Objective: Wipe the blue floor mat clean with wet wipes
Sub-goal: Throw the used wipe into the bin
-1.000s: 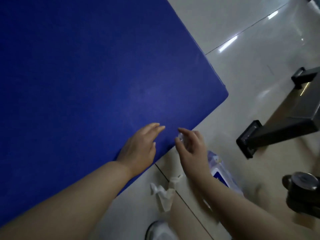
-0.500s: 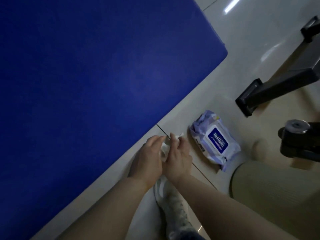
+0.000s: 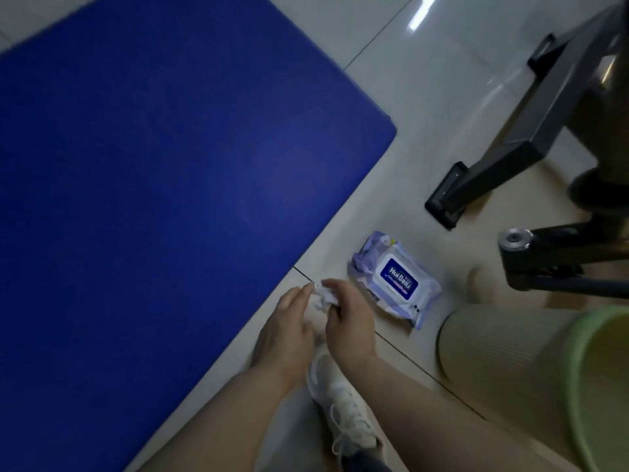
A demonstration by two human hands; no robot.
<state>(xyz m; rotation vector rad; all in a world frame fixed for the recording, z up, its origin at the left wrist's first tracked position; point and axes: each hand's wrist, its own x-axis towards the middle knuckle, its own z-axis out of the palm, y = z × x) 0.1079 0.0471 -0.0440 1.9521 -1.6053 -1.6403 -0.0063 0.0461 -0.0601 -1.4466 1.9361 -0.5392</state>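
beside the mat (image 3: 163, 185), both hands' grip round a crumpled wipe (image 3: 323, 297)

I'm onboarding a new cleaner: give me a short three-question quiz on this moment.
1. True or false: the wipe is touching the mat.
2. Which hand grips the wipe?
3. The wipes pack lies: A) on the mat B) on the floor tiles C) in the bin.

Key: 1. False; it is held above the tiles. 2. Both, the left hand and right hand. 3. B.

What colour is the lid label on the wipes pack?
Dark blue with white lettering, on the wipes pack, in the head view.
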